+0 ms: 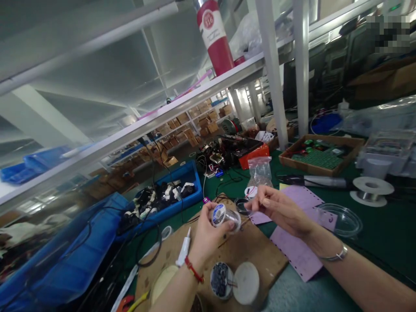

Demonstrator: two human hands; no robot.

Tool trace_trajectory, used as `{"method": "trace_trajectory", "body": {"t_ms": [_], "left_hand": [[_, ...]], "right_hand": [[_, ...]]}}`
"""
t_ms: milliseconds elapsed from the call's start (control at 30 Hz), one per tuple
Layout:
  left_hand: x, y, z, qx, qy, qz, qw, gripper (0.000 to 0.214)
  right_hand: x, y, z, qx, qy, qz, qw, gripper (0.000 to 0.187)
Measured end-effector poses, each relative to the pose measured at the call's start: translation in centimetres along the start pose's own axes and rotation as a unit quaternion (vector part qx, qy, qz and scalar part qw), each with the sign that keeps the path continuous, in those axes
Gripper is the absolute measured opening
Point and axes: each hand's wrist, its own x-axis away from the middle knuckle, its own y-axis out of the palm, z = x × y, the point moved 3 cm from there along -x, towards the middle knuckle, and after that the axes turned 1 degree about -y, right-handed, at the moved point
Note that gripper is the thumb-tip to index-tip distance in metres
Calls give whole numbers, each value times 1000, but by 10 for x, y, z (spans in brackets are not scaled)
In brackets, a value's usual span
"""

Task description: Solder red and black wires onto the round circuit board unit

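Silvery wire was wound on the one small spool point(231, 217) in the left grip point(210, 229), its fingers and thumb curled around the flanges above a brown board point(256, 249). The right grip point(283, 211), just beside it, had thumb and fingertips drawn together; whether they pinched a strand was too small to tell. One red cord bracelet point(194, 269) circled the left wrist, one silver bangle point(338, 254) the right.

Below, two round pieces lay side by side on the board: one open cup point(221, 281) with dark contents and one pale disc point(247, 283), joined by thin wires. One white nozzled tube point(184, 250) lay left of them, near one small translucent ring point(167, 232).

To the right, overlapping pink sheets point(292, 253), hard to count, lay on the green surface point(373, 236), with one clear round dish point(341, 221) and one larger white reel point(373, 193) near them. Beyond stood one cardboard tray point(308, 169) of green boards and one clear bag point(260, 171). Two blue bins point(186, 204) stood leftward, the farther holding black and white parts. Overhead, one shelf point(182, 104) carried one red bottle point(218, 52).
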Motion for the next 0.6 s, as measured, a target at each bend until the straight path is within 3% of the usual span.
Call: {"method": "trace_trajectory", "body": {"t_ms": [67, 100, 200, 267, 333, 400, 500, 600], "left_hand": [[-5, 16, -17, -5, -16, -37, 999, 46], [-6, 24, -23, -14, -21, -56, 998, 44], [-7, 39, -32, -67, -17, -95, 993, 44], [-8, 47, -33, -156, -2, -113, 981, 42], [-9, 53, -33, -266, 14, -116, 957, 36], [-10, 58, -32, -350, 28, -116, 929, 34], [-12, 58, -21, -452, 18, -141, 881, 43], [-27, 44, 4, -529, -13, -223, 818, 59]], "right_hand": [[5, 1, 11, -80, 47, 1, 996, 34], [6, 2, 15, -73, 63, 5, 995, 34], [9, 2, 24, 151, 129, 6, 980, 25], [12, 1, 29, 329, 175, -14, 928, 13], [17, 1, 33, 422, 206, -42, 882, 8], [22, 2, 35, 465, 219, -68, 855, 9], [28, 7, 32, 500, 231, -107, 828, 9], [27, 15, 24, 504, 245, -139, 816, 9]]}}
